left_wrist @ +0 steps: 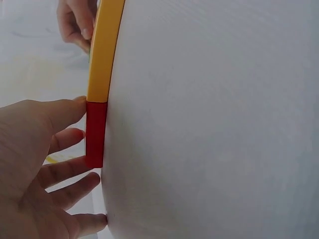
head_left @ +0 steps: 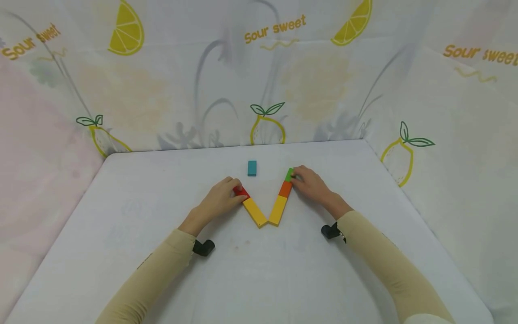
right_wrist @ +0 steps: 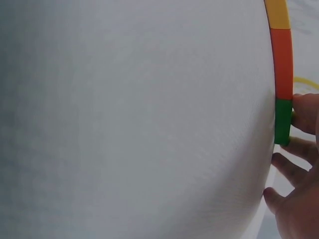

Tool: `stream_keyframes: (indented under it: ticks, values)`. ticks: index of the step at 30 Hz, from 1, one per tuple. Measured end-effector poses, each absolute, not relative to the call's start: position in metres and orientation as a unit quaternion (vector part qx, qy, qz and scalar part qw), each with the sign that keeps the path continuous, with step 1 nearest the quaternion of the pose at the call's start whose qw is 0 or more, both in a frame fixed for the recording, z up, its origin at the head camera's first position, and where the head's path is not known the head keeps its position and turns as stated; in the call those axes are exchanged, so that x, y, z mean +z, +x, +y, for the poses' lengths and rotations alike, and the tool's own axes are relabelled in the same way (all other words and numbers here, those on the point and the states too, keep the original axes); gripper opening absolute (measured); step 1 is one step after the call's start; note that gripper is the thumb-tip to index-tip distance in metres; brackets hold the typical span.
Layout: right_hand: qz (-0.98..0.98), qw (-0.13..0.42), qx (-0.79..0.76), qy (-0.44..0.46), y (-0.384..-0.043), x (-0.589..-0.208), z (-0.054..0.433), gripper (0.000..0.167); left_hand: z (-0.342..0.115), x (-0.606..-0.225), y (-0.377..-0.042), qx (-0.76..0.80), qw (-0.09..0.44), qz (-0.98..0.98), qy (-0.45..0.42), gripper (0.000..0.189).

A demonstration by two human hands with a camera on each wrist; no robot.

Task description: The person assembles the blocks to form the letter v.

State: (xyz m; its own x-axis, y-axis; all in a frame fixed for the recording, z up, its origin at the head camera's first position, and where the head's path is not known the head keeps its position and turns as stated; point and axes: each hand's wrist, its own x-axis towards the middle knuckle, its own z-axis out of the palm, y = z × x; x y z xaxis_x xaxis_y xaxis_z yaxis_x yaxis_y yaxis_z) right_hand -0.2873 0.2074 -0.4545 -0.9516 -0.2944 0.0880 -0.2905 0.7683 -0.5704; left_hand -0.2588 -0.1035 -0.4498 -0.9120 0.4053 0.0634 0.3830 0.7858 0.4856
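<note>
Two lines of toy blocks form a V on the white table. My left hand [head_left: 220, 197] holds the red block [left_wrist: 95, 134] with thumb and fingertips at the left arm's upper end. That block meets the long yellow block [head_left: 255, 212] end to end. On the right arm, a second yellow block [head_left: 277, 210] leads up to an orange block [head_left: 285, 189], then a green block [right_wrist: 282, 121]. My right hand [head_left: 311, 183] pinches the green block, its fingertips at the block's side and far end. Both yellow blocks come together at the bottom point of the V.
A teal block [head_left: 252, 168] lies alone beyond the V, between its two arms. The white table [head_left: 259, 279] ends at the back against a cloth [head_left: 174, 90] printed with lemons. Black wrist cameras hang under both sleeves.
</note>
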Motion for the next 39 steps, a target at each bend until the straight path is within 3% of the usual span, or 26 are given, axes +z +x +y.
stream_keyframes:
  ticks: [39]
  values:
    - [0.937,-0.008,-0.307,-0.169,-0.2848,-0.4558,0.2070,0.016,-0.1053,-0.4469,-0.2610,0.265,0.052,0.941,0.207,0.021]
